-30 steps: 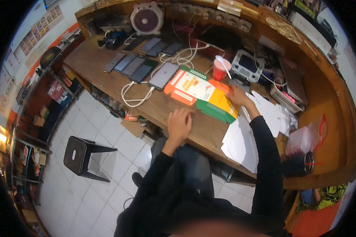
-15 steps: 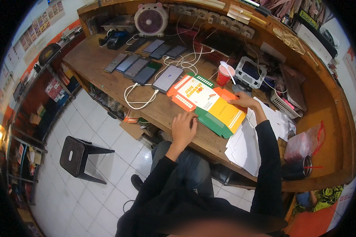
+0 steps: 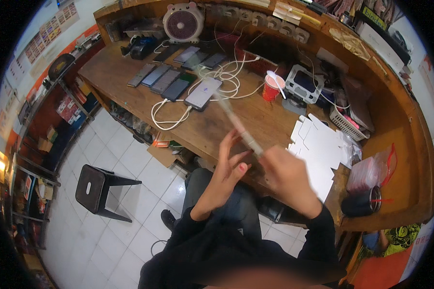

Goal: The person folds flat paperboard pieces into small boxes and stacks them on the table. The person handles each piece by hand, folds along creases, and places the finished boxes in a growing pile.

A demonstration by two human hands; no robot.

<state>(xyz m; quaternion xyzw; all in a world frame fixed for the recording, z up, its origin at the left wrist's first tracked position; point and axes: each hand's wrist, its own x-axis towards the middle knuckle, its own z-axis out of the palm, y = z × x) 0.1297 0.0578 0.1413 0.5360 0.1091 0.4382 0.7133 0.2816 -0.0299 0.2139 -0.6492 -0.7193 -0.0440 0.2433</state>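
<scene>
A flat cardboard carton blank [image 3: 238,124] is raised off the table and turned edge-on, so it shows as a thin, blurred strip. My right hand [image 3: 289,176], smeared by motion, is closed round its near end. Close to the strip's left side is my left hand [image 3: 222,176], its fingers stretched and apart; whether the fingertips touch the card I cannot tell. White die-cut card blanks [image 3: 318,149] lie on the table [image 3: 250,108] to the right of my right hand. Just beyond the strip's far end rests a phone [image 3: 203,94] with a white cable plugged in.
Several phones [image 3: 166,82] and looped white cables [image 3: 226,74] spread across the table's far left. A red cup [image 3: 273,86] with a white spoon stands near a white-framed device [image 3: 304,85]. A dark tumbler [image 3: 361,202] is at the right edge; a black stool [image 3: 99,190] stands left.
The colourful carton blank, flat on the table before, has been lifted and tipped edge-on by my right hand, which moved nearer and left. My left hand's fingers have spread.
</scene>
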